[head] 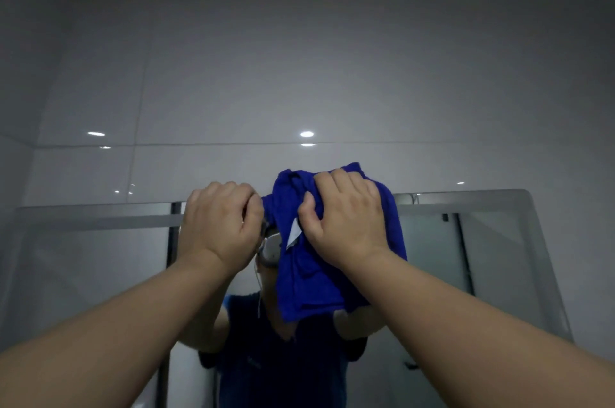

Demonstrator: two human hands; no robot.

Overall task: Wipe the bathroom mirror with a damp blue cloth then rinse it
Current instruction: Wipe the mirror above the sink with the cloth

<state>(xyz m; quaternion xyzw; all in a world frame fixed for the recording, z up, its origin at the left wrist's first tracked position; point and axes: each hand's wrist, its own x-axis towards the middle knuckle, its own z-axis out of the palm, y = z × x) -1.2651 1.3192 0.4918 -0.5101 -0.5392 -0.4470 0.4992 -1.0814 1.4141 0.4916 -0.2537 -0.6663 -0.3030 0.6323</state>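
I see both arms raised toward the top edge of the bathroom mirror [499,241]. My right hand [342,221] has its fingers curled into a bunched blue cloth [309,277], gripping it up against the upper part of the glass; the cloth's top reaches just past the mirror's upper edge onto the tiled wall [299,58] and the rest hangs down over the centre of the mirror. A small white label [294,234] shows on the cloth just left of my right thumb. My left hand [221,227] is just left of the cloth, fingers curled, and its fingertips seem to pinch the cloth's left corner at the mirror's top edge, though the contact is partly hidden behind the knuckles. In the mirror I see the reflection of a person in a dark top [283,357], mostly covered by the cloth, and a glass shower screen [432,257] with dark frames behind. Small ceiling-light reflections dot the glossy wall above.
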